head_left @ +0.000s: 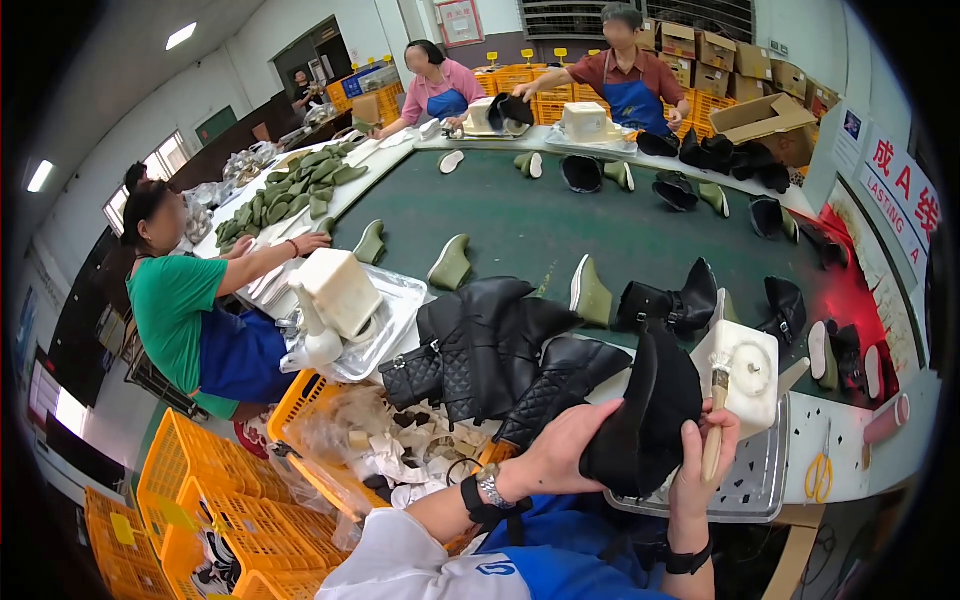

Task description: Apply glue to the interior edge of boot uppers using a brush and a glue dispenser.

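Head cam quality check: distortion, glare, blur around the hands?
Head view: heavy fisheye, the table edge bows and the corners go black. Ceiling lights blow out; red glare at right. Left hand and right hand on the black boot are fairly sharp, and the brush too.

Black boot: soft matte upper, held upright, shaft end toward the person, dark sole edge up along left side. Gripped from left side and from right. Sits over metal tray edge, just in front of white glue pot.

Brush: pale wooden handle, bristle head up, near vertical, just right of boot, head overlapping pot front.
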Demonstrator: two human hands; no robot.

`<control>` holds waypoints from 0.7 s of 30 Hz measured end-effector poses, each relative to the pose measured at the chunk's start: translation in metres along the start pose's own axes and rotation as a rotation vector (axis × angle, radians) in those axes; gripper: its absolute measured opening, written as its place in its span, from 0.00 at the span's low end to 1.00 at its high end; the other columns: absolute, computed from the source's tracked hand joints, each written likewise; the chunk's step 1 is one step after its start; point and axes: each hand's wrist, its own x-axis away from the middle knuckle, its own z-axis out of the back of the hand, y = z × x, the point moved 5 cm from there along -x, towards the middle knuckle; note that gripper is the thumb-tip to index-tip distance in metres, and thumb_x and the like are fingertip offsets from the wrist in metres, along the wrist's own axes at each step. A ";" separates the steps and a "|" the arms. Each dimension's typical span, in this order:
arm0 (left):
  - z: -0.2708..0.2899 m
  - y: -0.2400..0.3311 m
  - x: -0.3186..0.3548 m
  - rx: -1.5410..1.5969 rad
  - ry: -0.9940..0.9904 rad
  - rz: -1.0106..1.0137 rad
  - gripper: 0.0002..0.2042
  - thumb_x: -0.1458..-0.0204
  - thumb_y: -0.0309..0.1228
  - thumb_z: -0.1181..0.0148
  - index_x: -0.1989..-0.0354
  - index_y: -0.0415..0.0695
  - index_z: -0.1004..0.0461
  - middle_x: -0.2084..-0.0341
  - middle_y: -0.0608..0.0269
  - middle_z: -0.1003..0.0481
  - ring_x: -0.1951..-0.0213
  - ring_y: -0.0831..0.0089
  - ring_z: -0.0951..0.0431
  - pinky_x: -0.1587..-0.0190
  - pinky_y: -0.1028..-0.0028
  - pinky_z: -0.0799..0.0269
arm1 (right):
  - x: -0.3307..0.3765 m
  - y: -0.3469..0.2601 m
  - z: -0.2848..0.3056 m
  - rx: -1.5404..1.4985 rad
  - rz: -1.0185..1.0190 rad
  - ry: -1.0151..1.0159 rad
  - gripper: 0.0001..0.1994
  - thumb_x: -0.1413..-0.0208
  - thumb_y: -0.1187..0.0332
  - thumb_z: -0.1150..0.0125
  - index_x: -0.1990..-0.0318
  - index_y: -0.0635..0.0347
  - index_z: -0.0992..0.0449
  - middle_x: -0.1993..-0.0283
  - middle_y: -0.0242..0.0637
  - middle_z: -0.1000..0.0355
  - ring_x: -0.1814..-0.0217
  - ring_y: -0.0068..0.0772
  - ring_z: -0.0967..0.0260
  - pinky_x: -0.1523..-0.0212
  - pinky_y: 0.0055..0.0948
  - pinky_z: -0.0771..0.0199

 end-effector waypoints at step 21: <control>-0.020 -0.096 0.033 0.918 -0.417 0.847 0.39 0.79 0.33 0.25 0.51 0.37 0.34 0.59 0.61 0.28 0.59 0.70 0.28 0.54 0.73 0.34 | 0.006 0.042 0.174 0.485 -0.327 0.017 0.10 0.52 0.69 0.41 0.68 0.69 0.25 0.73 0.33 0.28 0.71 0.18 0.33 0.69 0.20 0.33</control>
